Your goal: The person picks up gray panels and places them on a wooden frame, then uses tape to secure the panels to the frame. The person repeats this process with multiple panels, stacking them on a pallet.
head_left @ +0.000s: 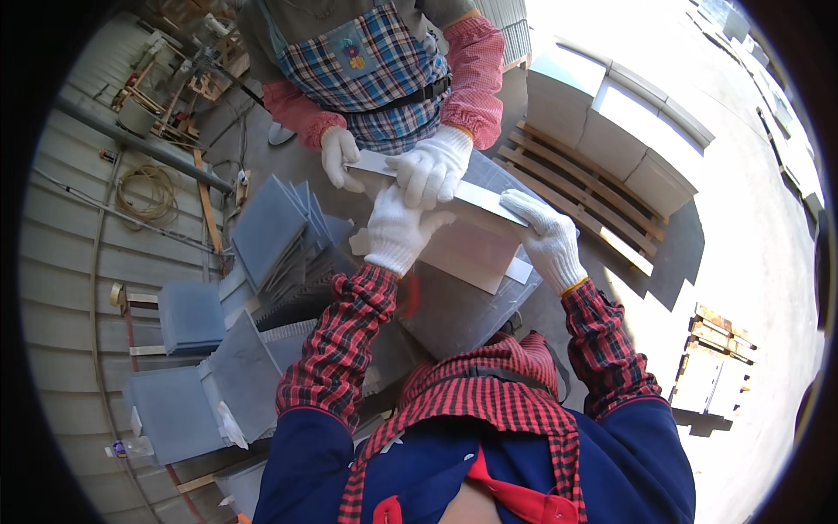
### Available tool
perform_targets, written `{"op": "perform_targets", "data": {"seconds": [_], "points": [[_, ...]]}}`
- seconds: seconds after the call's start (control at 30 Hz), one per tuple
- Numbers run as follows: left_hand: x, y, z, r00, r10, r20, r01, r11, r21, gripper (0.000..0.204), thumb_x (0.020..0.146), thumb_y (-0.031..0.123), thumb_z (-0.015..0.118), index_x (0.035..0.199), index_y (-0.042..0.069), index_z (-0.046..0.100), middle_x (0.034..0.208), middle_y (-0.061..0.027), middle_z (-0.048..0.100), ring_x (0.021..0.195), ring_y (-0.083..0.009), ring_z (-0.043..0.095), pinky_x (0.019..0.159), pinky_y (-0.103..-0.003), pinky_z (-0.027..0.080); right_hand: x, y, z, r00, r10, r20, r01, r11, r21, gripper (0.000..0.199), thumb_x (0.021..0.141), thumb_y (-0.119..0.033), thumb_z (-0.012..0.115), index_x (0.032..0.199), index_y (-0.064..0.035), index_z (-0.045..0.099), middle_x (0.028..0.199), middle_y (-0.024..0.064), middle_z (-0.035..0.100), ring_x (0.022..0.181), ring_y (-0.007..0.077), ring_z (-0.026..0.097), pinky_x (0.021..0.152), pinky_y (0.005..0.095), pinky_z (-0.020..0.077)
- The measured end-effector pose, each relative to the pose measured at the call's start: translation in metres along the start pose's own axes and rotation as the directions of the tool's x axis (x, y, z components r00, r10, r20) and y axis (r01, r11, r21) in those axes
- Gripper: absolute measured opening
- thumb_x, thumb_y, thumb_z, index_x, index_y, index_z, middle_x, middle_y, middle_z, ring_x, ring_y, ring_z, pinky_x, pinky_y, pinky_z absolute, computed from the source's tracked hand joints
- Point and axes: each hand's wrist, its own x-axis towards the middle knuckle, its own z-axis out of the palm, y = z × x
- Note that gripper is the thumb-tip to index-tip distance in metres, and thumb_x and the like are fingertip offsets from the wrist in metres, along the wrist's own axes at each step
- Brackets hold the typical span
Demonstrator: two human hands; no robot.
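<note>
A long white strip lies along the far edge of a flat brownish-grey panel, above a large grey sheet-covered surface. My left hand, in a white knitted glove, is closed at the strip's near side; its thumb points right over the panel and its fingertips are partly hidden. Gloved too, my right hand has its fingers bent over the strip's right end. Across from me, a co-worker's hand presses on the strip beside my left fingers. The co-worker's other hand holds its left end.
Stacks of blue-grey sheets and panels stand to my left. A wooden pallet carries large pale blocks at the far right. Another pallet lies lower right. A coiled hose is by the ribbed wall.
</note>
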Motion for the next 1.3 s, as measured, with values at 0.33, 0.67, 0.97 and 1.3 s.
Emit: {"op": "perform_targets", "data": {"seconds": [0.33, 0.67, 0.97, 1.3], "points": [[0.000, 0.034, -0.036, 0.935, 0.326, -0.142, -0.311, 0.943, 0.120, 0.067, 0.062, 0.026, 0.092, 0.119, 0.016, 0.059, 0.121, -0.0078, 0.056, 0.124, -0.0331, 0.049, 0.106, -0.052, 0.040, -0.004, -0.007, -0.007, 0.997, -0.055, 0.063, 0.059, 0.995, -0.077, 0.037, 0.082, -0.005, 0.067, 0.117, -0.0147, 0.074, 0.125, 0.0104, 0.069, 0.110, 0.0295, 0.069, 0.094, 0.0347, 0.0548], [0.044, 0.044, 0.011, 0.812, 0.370, 0.452, -0.310, 0.929, -0.203, 0.054, 0.067, 0.028, 0.084, 0.113, 0.011, 0.061, 0.104, -0.0094, 0.067, 0.103, -0.0295, 0.065, 0.092, -0.042, 0.051, -0.014, -0.043, -0.007, 0.991, -0.040, 0.125, 0.058, 0.988, -0.144, 0.054, 0.074, -0.013, 0.084, 0.125, -0.0073, 0.066, 0.136, 0.0192, 0.061, 0.122, 0.0382, 0.061, 0.100, 0.0412, 0.0518], [0.043, 0.044, 0.013, 0.823, 0.333, 0.461, -0.272, 0.942, -0.195, 0.064, 0.069, 0.029, 0.084, 0.126, 0.013, 0.061, 0.120, -0.0086, 0.066, 0.115, -0.0277, 0.063, 0.110, -0.044, 0.039, -0.021, -0.027, 0.009, 0.994, -0.109, 0.031, 0.113, 0.971, -0.212, 0.045, 0.081, -0.013, 0.079, 0.124, -0.0089, 0.070, 0.136, 0.0178, 0.062, 0.126, 0.0373, 0.059, 0.104, 0.0435, 0.0484], [-0.074, 0.108, 0.016, 0.970, 0.169, 0.177, -0.154, 0.983, -0.098, 0.053, 0.091, 0.024, 0.057, 0.142, 0.014, 0.052, 0.158, -0.0142, 0.038, 0.146, -0.0405, 0.035, 0.120, -0.060, 0.020, -0.134, 0.023, 0.036, 0.563, 0.662, 0.494, -0.823, 0.500, 0.268, 0.051, 0.097, -0.016, 0.064, 0.143, -0.0004, 0.050, 0.144, 0.0167, 0.054, 0.126, 0.0199, 0.055, 0.104, 0.0389, 0.0468]]}}
